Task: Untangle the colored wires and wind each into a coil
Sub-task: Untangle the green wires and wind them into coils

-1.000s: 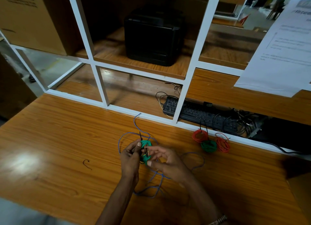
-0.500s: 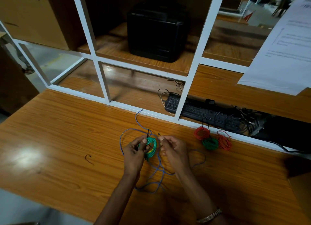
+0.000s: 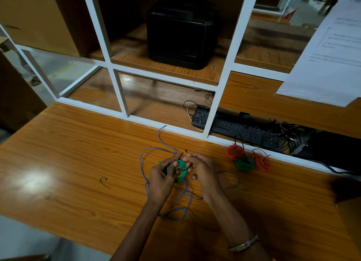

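Observation:
My left hand [image 3: 162,174] grips a small green wire coil [image 3: 181,170] just above the wooden table [image 3: 78,163]. Thin black tie ends stick up from the coil, and my right hand [image 3: 201,168] pinches one black tie end [image 3: 186,152] at the coil's top. A loose blue wire [image 3: 150,149] sprawls in loops on the table under and around both hands. Three wound coils lie at the back right: a red coil [image 3: 234,152], a green coil [image 3: 245,164] and another red coil [image 3: 261,163].
A white frame [image 3: 218,108] with glass panes borders the table's far edge. Behind it lie a black keyboard [image 3: 234,125] and tangled cables. A short dark wire scrap [image 3: 104,181] lies left of my hands. A black box [image 3: 181,32] stands on the shelf.
My right hand, which had pulled away from the coil half a second ago, is back at the green coil. The camera view has shifted slightly.

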